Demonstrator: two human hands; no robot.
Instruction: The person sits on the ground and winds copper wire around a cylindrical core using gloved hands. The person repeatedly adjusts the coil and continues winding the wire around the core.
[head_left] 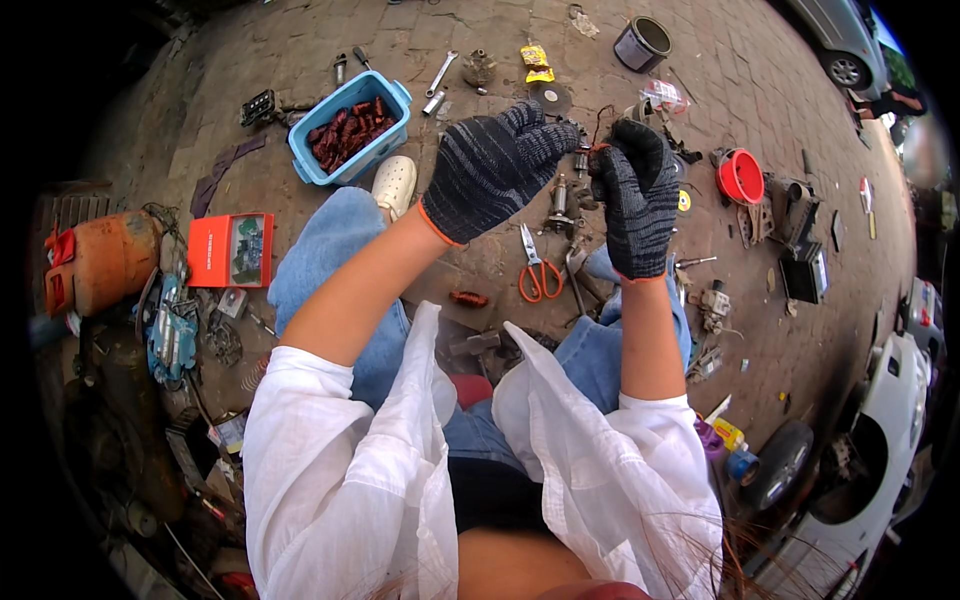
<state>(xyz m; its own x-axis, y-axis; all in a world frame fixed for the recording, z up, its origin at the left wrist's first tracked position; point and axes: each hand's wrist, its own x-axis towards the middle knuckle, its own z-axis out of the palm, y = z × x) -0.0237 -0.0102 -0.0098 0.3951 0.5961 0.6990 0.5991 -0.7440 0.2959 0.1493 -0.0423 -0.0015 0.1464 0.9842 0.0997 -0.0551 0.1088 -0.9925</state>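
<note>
Beyond and right of the scissors [535, 263], the right hand [640, 195] pinches a thin wire [600, 146] that could snap if tugged hard, while the left hand [495, 165] has fingers closed, on what I cannot tell.

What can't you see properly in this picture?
In the head view:
Left gloved hand: whatever it might pinch is too small to tell.
Thin reddish wire: lower end hidden by the right gloved hand.
Blue tub: dark red coils cover its bottom.
Distant person: small, blurred.
</note>
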